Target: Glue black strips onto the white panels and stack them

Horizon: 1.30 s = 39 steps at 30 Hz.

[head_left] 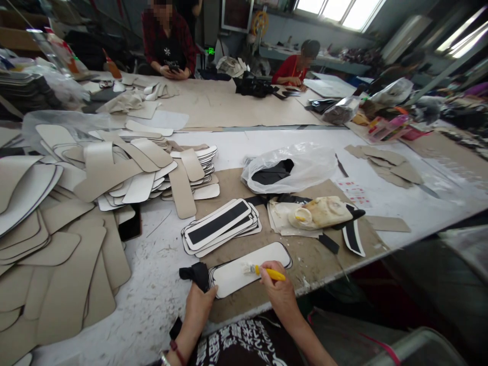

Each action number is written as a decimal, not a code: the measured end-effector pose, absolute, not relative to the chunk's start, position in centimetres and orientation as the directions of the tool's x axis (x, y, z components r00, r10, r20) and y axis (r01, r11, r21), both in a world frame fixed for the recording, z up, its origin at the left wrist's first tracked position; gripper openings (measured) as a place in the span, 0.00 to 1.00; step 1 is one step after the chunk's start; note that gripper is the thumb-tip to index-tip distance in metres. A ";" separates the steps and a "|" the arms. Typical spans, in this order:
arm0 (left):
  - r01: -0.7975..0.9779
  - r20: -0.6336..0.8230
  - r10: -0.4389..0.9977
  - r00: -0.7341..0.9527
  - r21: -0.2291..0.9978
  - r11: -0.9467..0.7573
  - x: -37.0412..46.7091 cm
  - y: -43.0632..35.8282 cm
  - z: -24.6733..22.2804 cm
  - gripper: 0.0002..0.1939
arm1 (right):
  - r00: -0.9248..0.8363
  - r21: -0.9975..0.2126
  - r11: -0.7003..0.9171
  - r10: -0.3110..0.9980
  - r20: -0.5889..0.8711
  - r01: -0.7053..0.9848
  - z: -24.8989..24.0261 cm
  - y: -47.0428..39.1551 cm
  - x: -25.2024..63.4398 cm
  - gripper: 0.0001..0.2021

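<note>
Hands pinch 1 yellow-handled brush (271, 273) and 1 black strip (195, 274); left fingertips partly hidden.

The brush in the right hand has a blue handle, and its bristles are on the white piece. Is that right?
Not quite: the head view shows that the brush in the right hand has a yellow handle, not a blue one.

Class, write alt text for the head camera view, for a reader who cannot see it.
The right hand brushes a white panel with a yellow-handled brush; the left hand holds its end and black fabric. Beyond lie black-centred panels; beige pieces pile at left.
</note>
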State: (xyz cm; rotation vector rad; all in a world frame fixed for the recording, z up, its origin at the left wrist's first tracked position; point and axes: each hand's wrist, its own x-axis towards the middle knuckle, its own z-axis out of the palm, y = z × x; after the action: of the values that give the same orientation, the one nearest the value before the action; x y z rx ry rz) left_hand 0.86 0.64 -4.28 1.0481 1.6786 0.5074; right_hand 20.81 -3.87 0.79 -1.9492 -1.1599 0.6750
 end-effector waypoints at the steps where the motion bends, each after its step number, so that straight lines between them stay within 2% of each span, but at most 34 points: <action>1: 0.384 -0.547 0.833 -0.080 0.754 0.532 0.9 0.6 -4.3 0.27 | 0.452 -0.788 -0.281 0.892 -0.004 0.547 1.0 -3.9 21.5 0.09; 5: 0.417 -0.550 0.830 -0.089 0.737 0.533 0.8 0.5 -4.6 0.28 | 0.445 -0.681 -0.215 0.878 0.180 0.700 1.4 -4.0 24.5 0.07; 8: 0.464 -0.556 0.828 -0.080 0.714 0.524 0.7 0.5 -5.0 0.31 | 0.408 -0.618 -0.178 0.877 0.254 0.766 1.4 -4.2 26.1 0.07; 13: 0.492 -0.597 0.797 -0.092 0.668 0.558 0.5 0.7 -5.3 0.31 | 0.365 -0.553 -0.147 0.879 0.307 0.820 1.6 -4.4 26.9 0.06; 17: 0.448 -0.598 0.791 -0.128 0.677 0.584 0.7 0.8 -4.9 0.29 | 0.263 -0.472 -0.086 0.909 0.324 0.878 2.7 -4.8 26.4 0.06; 20: 0.440 -0.601 0.787 -0.140 0.674 0.593 0.9 0.7 -4.2 0.27 | 0.260 -0.451 -0.078 0.897 0.357 0.889 3.7 -5.2 26.2 0.06; 23: 0.479 -0.618 0.777 -0.118 0.650 0.590 0.9 0.5 -3.6 0.28 | 0.241 -0.427 -0.059 0.890 0.386 0.902 4.1 -5.7 26.2 0.06; 27: 0.561 -0.634 0.767 -0.098 0.602 0.569 0.9 0.5 -3.1 0.29 | 0.196 -0.393 -0.046 0.916 0.350 0.918 2.8 -6.0 25.2 0.07; 30: 0.623 -0.643 0.760 -0.092 0.558 0.547 1.1 0.5 -3.0 0.30 | 0.134 -0.435 -0.011 0.958 0.253 0.900 1.6 -5.9 22.6 0.07; 34: 0.596 -0.609 0.791 -0.059 0.614 0.517 1.0 0.3 -3.5 0.30 | 0.030 -0.684 0.047 0.994 0.101 0.728 2.2 -5.7 19.0 0.07; 36: 0.547 -0.581 0.810 -0.075 0.655 0.521 0.7 0.2 -3.3 0.29 | 0.068 -0.783 0.017 0.995 0.076 0.621 3.3 -5.7 18.6 0.06; 39: 0.449 -0.547 0.826 -0.132 0.710 0.542 -0.1 0.0 -1.6 0.22 | 0.161 -0.824 -0.039 0.985 0.064 0.565 5.0 -5.6 19.5 0.07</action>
State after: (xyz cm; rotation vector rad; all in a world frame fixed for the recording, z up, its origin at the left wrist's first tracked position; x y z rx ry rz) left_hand -0.06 -0.04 -1.57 1.0637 1.7654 0.4658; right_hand 19.51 -5.60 5.00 -1.6994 -1.4946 0.7188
